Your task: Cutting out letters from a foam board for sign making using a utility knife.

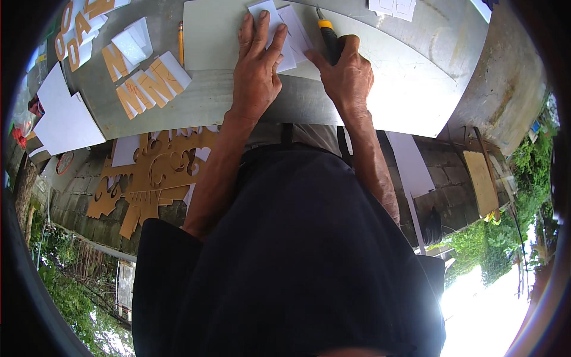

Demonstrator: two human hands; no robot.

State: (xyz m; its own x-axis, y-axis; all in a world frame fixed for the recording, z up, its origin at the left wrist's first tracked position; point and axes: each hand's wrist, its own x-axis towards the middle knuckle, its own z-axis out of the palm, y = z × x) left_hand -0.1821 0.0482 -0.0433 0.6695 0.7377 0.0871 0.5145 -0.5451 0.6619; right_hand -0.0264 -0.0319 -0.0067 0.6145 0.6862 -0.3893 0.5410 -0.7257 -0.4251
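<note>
My right hand point(351, 80) is closed around a craft knife point(327, 37) with a black and yellow handle. The blade points up and away from me, just right of a small white sheet point(295, 33). My left hand point(257, 71) lies palm down with its fingers stretched out on a narrow white piece point(269, 21). That piece overlaps the small sheet, and the fingers cover part of it. Beneath both hands is a large pale board point(211, 41) on the metal tabletop point(309, 98).
Left of the board are a pencil point(181, 44), several brown-faced cut-out letters point(146, 89) and a notched white sheet point(66, 119). Brown sheets with cut-out shapes point(160, 166) lie below the table's near edge. A white printed sheet point(394, 7) is at the far right.
</note>
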